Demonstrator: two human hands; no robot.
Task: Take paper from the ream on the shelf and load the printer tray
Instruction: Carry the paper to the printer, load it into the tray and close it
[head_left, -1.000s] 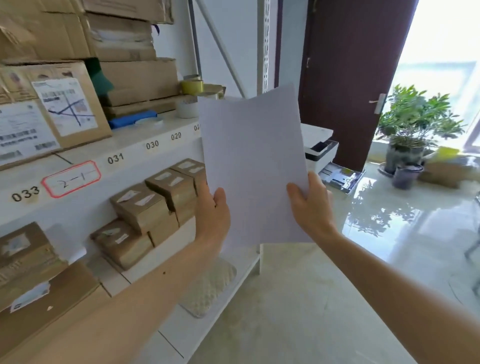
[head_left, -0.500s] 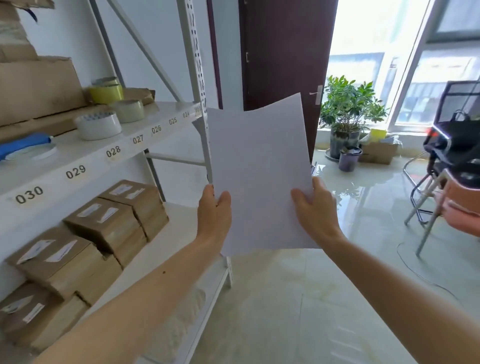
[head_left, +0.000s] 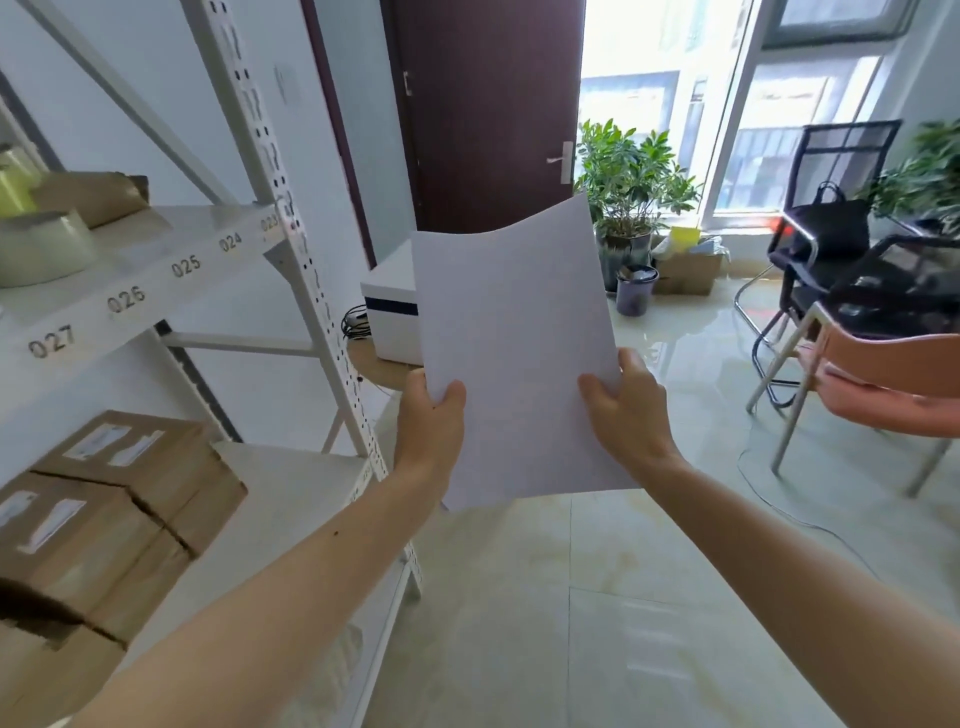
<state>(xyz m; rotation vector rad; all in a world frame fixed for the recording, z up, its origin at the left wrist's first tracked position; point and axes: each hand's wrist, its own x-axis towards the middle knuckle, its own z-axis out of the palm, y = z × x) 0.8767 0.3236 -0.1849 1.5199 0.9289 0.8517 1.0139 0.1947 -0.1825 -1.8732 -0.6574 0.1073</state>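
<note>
I hold a thin stack of white paper (head_left: 514, 353) upright in front of me, its top edge curling back. My left hand (head_left: 432, 421) grips its lower left edge and my right hand (head_left: 626, 410) grips its lower right edge. Behind the sheets, the white printer (head_left: 390, 306) with a dark band stands on a low wooden stand past the shelf's end; the paper hides most of it, and its tray is out of sight. The ream is not in view.
The white metal shelf (head_left: 156, 270) with numbered labels runs along my left, holding tape rolls (head_left: 41, 249) and brown boxes (head_left: 119, 493). A dark door (head_left: 488, 114), potted plants (head_left: 631, 182), a black chair (head_left: 831, 218) and a pink chair (head_left: 878, 389) stand around the glossy tiled floor.
The view has swung right along the shelf, past the boxes toward its end. The printer has come back into sight behind the paper. Both hands keep the same grip on the sheets.
</note>
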